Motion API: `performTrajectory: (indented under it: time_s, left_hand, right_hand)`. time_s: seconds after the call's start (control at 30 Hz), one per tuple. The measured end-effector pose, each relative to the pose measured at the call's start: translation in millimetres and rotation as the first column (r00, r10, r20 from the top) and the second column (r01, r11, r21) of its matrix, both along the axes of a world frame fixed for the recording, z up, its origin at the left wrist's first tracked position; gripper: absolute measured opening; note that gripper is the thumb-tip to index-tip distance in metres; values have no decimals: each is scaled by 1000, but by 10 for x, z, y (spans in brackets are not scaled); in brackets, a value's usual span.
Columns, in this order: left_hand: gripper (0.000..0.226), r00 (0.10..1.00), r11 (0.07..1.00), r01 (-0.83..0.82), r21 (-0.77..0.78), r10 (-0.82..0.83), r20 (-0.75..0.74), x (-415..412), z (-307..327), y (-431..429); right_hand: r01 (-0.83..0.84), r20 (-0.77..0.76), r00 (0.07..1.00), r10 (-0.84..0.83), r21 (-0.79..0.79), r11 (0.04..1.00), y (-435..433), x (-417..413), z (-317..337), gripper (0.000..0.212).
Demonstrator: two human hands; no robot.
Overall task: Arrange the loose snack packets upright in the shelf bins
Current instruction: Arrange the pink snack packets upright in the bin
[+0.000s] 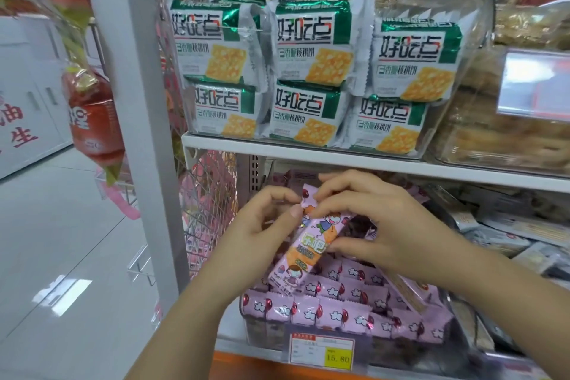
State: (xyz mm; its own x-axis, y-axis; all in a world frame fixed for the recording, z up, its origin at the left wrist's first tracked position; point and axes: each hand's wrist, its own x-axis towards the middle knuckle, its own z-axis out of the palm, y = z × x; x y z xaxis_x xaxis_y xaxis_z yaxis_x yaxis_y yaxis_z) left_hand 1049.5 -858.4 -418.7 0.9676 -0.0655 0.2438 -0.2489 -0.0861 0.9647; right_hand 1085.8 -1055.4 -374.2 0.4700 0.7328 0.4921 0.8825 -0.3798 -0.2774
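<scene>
Noted a white metal upright post left of centre. Found a red foil bag hanging just to its left, above glossy pale floor tiles. Recorded a white cabinet with red characters at far left. Observed a silver wire mesh rack right of the post. Logged a yellow-and-white paper price tag, reading 15.80, above an orange edge strip.

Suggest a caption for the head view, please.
Left hand and right hand hold a pink packet over the lower bin.
</scene>
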Motion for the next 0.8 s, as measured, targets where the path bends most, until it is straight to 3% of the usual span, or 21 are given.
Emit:
performTrajectory:
  time_s: [0.1, 0.2, 0.3, 0.43, 0.5, 0.6, 0.8]
  left_hand:
    - [43, 986, 991, 133, -17, -134, -97, -15, -12, 85]
    - [55, 978, 981, 193, 17, -191, -89, -27, -26, 91]
    - [55, 998, 998, 65, -27, -65, -8, -18, -2, 104]
    - [62, 973, 975, -210, -71, 216, 85, -14, 46, 199]
    - [55, 956, 960, -273, -61, 278, 96, -11, 33, 223]
    - [61, 931, 939, -338, -63, 344, 120, 7, -10, 242]
    - [59, 907, 918, -381, -105, 394, 147, 56, -29, 286]
  right_hand:
    - [22, -37, 999, -22, -20, 1000, 28, 8, -30, 33]
    - [37, -56, 998, -40, -45, 998, 91, -4, -46, 35]
    - [125, -143, 981, -132, -56, 991, 126, -6, -41, 60]
    - [185, -292, 932, -214, -123, 975, 212, 58, -105, 68]
    - [167, -385, 900, -202, -124, 978, 296, 103, -161, 74]
    - [150, -480, 852, -210, -162, 975, 381, 212, -227, 81]
    - [-66, -617, 737, -276, -472, 879, 539, 505, -329, 85]
